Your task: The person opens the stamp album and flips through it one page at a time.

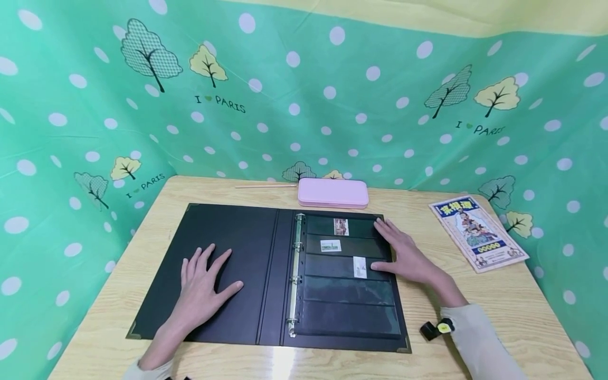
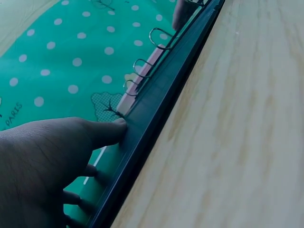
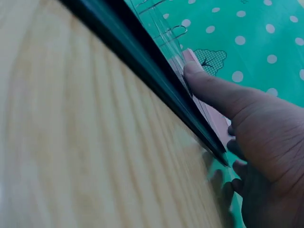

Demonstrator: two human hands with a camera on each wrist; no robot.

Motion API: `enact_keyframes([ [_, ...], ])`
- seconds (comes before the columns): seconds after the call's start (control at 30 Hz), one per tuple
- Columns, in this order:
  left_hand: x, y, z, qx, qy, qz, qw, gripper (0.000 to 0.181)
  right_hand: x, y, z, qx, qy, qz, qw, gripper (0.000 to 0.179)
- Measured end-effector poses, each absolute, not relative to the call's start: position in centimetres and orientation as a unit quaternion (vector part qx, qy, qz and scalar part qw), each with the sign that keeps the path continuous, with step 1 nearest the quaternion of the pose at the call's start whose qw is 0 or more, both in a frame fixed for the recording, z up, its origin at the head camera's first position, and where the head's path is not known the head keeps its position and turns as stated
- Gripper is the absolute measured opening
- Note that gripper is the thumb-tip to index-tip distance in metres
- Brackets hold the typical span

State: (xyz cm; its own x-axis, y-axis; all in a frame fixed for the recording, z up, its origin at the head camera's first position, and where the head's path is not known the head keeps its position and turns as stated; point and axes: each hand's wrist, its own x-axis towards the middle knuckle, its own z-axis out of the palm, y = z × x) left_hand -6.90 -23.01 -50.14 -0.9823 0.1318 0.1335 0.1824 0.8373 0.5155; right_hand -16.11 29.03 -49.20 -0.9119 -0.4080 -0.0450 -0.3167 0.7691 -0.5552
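Observation:
A black ring-binder stamp album [image 1: 228, 221] lies open on the table. On its right side, metal rings [image 1: 295, 274] hold a black pocket page [image 1: 349, 316] with clear strips. Three stamps sit in the upper strips: a reddish one [image 1: 341, 227], a pale green one [image 1: 330, 246] and a whitish one [image 1: 360, 267]. My left hand [image 1: 201, 287] rests on the inside of the left cover, fingers spread. My right hand [image 1: 408, 256] lies over the page's right edge, fingers extended near the upper corner. Its thumb [image 3: 213, 88] touches the page beside the whitish stamp.
Behind the album lies a pink case [image 1: 333, 192], with a thin stick [image 1: 266, 186] to its left. A colourful printed booklet [image 1: 478, 232] lies at the table's right. A green dotted curtain [image 1: 304, 105] hangs along the back and sides of the wooden table [image 1: 499, 316].

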Motion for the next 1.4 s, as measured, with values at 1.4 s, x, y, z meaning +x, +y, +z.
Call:
enact_keyframes([
  [1.4,-6.60,-23.21,-50.06,-0.084,-0.959,-0.268,0.032,0.085,-15.23,28.66,-48.90,-0.179,0.945,-0.275,0.010,0.075],
])
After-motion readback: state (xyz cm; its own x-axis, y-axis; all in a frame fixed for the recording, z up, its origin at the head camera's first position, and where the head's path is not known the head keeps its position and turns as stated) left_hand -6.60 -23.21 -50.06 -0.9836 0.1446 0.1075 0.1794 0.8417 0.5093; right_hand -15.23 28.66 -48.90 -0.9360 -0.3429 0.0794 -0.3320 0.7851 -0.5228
